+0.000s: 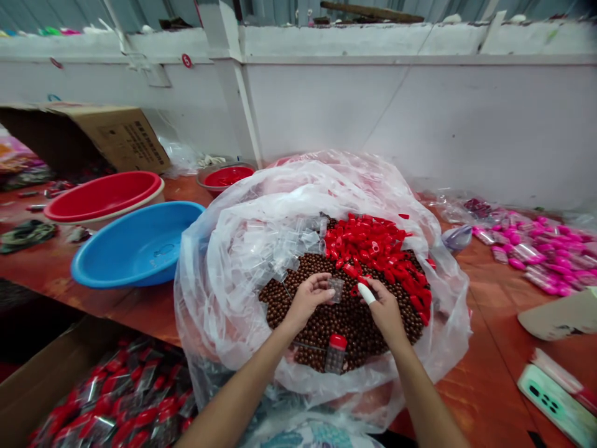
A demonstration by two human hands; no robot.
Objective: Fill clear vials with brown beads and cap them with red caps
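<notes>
A: Clear container (335, 290): which way from the right hand (385, 310)?

B: To its left, small gap between, above the brown beads (354, 335). Left hand (305, 300) is the nearer; its grip pinches the container between thumb and fingertips.

A: Right grip?

B: Fingertips drawn together on a red cap (362, 281), at the near edge of the red heap (368, 242). One digit covered in white. So cap right, container left, near level with each other.

A: Long axis of the container?

B: Hard to read; fingers cover one end. Which way its mouth faces, cannot tell.

A: Looks?

B: See-through, greyish, straight-sided. Brown shows in or behind it; cannot say which. A capped container (336, 353) stands nearer the wearer, red lid at its far end.

A: Others?

B: Clear pieces (280, 246) heaped beyond the left hand, within the plastic bag (212, 280) on the worktop (485, 361).
</notes>
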